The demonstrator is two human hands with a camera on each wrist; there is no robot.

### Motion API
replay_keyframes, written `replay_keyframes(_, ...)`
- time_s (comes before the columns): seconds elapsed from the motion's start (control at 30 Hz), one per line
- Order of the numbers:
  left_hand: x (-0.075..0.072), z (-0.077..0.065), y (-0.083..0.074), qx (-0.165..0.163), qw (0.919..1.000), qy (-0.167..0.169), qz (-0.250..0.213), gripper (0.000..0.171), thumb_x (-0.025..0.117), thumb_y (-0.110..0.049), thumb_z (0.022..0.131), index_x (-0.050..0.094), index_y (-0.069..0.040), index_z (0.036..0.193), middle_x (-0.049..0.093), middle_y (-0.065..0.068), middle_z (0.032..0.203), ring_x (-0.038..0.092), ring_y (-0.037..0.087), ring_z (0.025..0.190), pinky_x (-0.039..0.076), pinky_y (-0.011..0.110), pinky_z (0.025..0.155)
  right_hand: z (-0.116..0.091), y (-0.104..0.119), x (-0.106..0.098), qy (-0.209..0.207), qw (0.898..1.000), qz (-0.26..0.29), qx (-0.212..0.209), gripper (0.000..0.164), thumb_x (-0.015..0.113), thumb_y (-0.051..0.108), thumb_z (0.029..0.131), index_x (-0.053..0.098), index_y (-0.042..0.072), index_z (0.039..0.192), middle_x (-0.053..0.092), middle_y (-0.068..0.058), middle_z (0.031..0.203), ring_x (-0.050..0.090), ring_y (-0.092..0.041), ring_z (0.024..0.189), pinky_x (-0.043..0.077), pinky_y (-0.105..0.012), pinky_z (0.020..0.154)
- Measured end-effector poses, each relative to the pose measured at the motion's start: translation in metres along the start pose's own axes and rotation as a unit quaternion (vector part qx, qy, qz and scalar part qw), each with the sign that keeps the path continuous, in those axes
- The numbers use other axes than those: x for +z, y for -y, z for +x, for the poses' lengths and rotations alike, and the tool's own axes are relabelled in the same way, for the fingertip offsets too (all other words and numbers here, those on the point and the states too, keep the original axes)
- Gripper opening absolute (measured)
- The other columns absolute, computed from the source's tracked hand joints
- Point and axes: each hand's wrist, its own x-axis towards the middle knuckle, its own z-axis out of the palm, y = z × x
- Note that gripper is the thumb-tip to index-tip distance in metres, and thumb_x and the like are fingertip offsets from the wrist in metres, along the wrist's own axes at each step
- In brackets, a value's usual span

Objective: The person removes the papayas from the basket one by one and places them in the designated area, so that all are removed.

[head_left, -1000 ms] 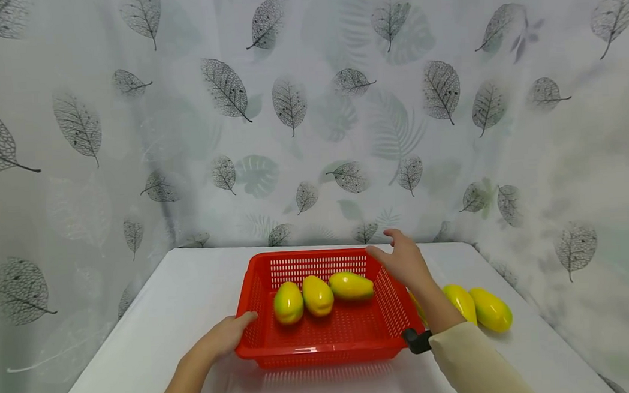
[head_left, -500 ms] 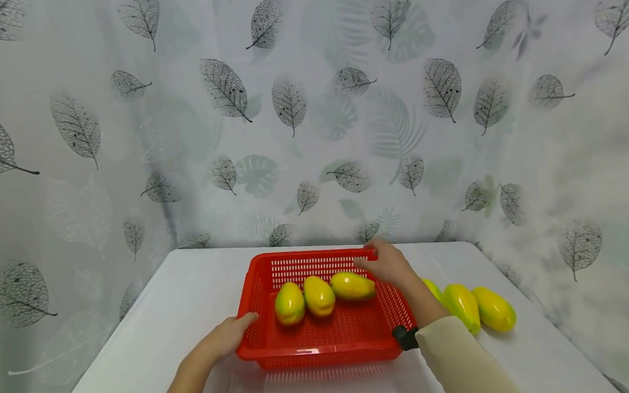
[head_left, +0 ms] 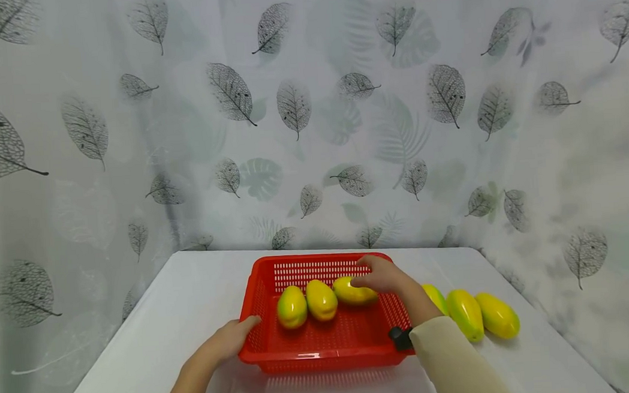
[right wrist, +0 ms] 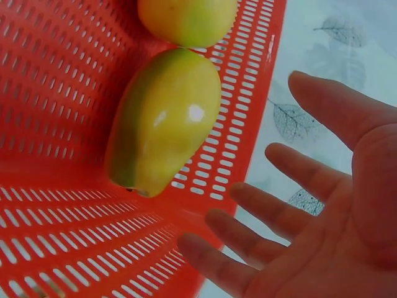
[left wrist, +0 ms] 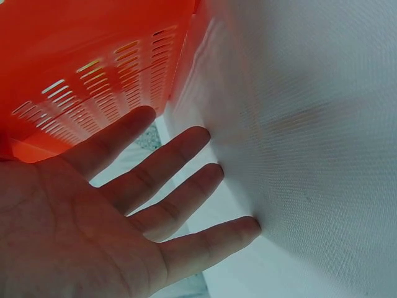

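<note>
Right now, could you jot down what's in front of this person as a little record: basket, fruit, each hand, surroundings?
Container: red slotted basket, on a white table
Fruit inside: three yellow-green fruits
Fruit outside: three more fruits, right of the basket, one partly hidden
Left hand: at the basket's left side, fingers straight
Right hand: at the basket's right, fingers spread, holding nothing
Backdrop: leaf-print sheet

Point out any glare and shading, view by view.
Head: a white glint on the front rim of the red basket; left wrist: dim, the fingers darker than the pale surface; right wrist: bright glare spots on the central yellow fruit.
</note>
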Motion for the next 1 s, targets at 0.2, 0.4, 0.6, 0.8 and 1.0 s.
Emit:
replay_keyframes(0.2,-0.002,0.000,0.000,0.003,1.0000,0.000,0.006,0.047,0.040,-0.040,0.107,0.067,-0.001,0.110,0.071,0.004,0.076,0.067,0.017,0.071,0.055,0.033,0.077,0.000,0.010,0.004,0.028,0.999,-0.014,0.024,0.067,0.077,0.030,0.089,0.054,0.004,0.146,0.055,-0.020,0.149,0.053,-0.039,0.134,0.045,-0.057,0.112)
replay_keyframes(0.4,-0.004,0.000,-0.002,0.003,1.0000,-0.005,0.007,0.047,0.040,-0.040,0.107,0.067,-0.001,0.109,0.071,0.004,0.075,0.066,0.017,0.070,0.054,0.031,0.074,0.005,0.014,0.006,0.037,0.998,-0.016,0.037,0.068,0.078,0.028,0.088,0.054,0.006,0.147,0.056,-0.019,0.149,0.053,-0.037,0.133,0.045,-0.057,0.112)
replay_keyframes(0.6,-0.010,-0.002,-0.005,0.000,0.9999,-0.012,0.010,0.047,0.040,-0.039,0.107,0.066,-0.001,0.110,0.071,0.005,0.077,0.067,0.017,0.071,0.054,0.032,0.076,0.009,0.017,0.006,0.058,0.996,-0.017,0.069,0.072,0.078,0.028,0.089,0.050,0.010,0.152,0.054,-0.017,0.151,0.053,-0.035,0.132,0.046,-0.059,0.110)
replay_keyframes(0.8,-0.008,0.001,-0.001,0.001,0.9999,-0.012,0.005,0.046,0.040,-0.038,0.107,0.066,-0.001,0.108,0.071,0.005,0.076,0.067,0.017,0.071,0.054,0.032,0.075,0.018,0.010,0.017,0.077,0.994,-0.046,0.066,0.079,0.081,0.026,0.084,0.046,0.011,0.154,0.056,-0.016,0.146,0.052,-0.035,0.128,0.043,-0.060,0.112)
replay_keyframes(1.0,-0.002,0.002,0.001,0.007,1.0000,0.005,0.003,0.043,0.046,-0.039,0.105,0.065,-0.001,0.112,0.072,0.005,0.080,0.068,0.017,0.072,0.058,0.033,0.076,0.022,-0.007,0.034,0.074,0.993,-0.071,0.057,0.080,0.085,0.026,0.080,0.049,0.008,0.150,0.063,-0.012,0.131,0.057,-0.030,0.115,0.047,-0.057,0.108)
